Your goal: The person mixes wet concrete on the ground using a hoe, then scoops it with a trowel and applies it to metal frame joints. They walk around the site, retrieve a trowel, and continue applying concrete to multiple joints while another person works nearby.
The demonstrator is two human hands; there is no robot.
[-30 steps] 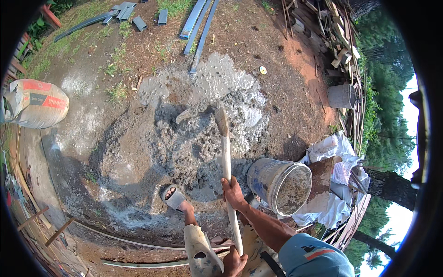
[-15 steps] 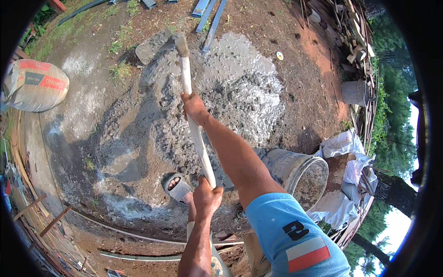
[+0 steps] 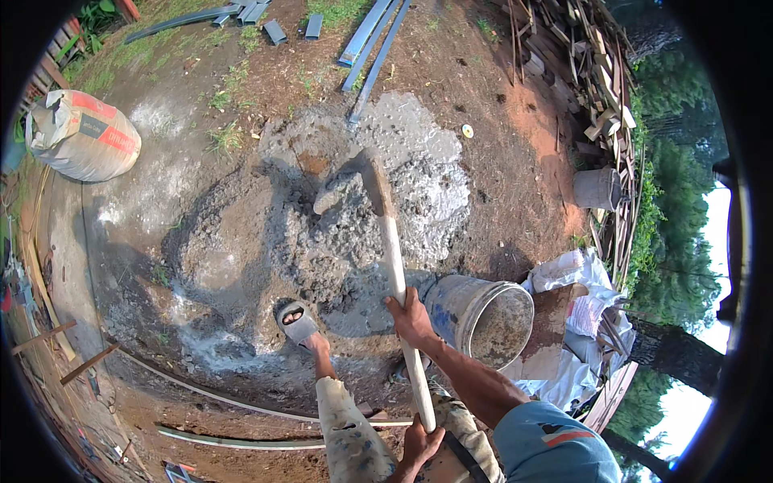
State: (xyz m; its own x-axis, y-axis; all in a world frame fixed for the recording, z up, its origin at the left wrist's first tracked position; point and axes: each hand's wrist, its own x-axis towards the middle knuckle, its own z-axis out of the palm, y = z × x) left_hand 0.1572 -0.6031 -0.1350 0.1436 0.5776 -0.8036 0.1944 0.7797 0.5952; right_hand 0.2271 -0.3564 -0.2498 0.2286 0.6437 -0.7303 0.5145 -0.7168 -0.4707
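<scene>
My right hand (image 3: pixel 411 320) is wrapped round the middle of a long pale wooden handle (image 3: pixel 393 256), and my left hand (image 3: pixel 421 444) grips its lower end near my legs. The tool's mortar-coated blade (image 3: pixel 336 191) sits in the pile of wet grey mix (image 3: pixel 338 233), which spreads into a sloppy, glistening patch. A scuffed plastic bucket (image 3: pixel 471 318), grimy inside, tilts beside my right forearm. My sandalled foot (image 3: pixel 296 326) stands at the pile's near edge.
A large paper sack (image 3: pixel 105 157) lies at left. Blue-grey metal channels (image 3: pixel 370 72) lie at the top. Stacked scrap timber (image 3: pixel 592 88), a smaller bucket (image 3: pixel 596 190) and white sacks (image 3: pixel 588 310) line the right. Long boards (image 3: pixel 241 435) cross near my feet.
A second ago the blade was here too; half a second ago it reached farther forward and left. Since then I have drawn it back toward me and rightward, both hands still on the handle.
</scene>
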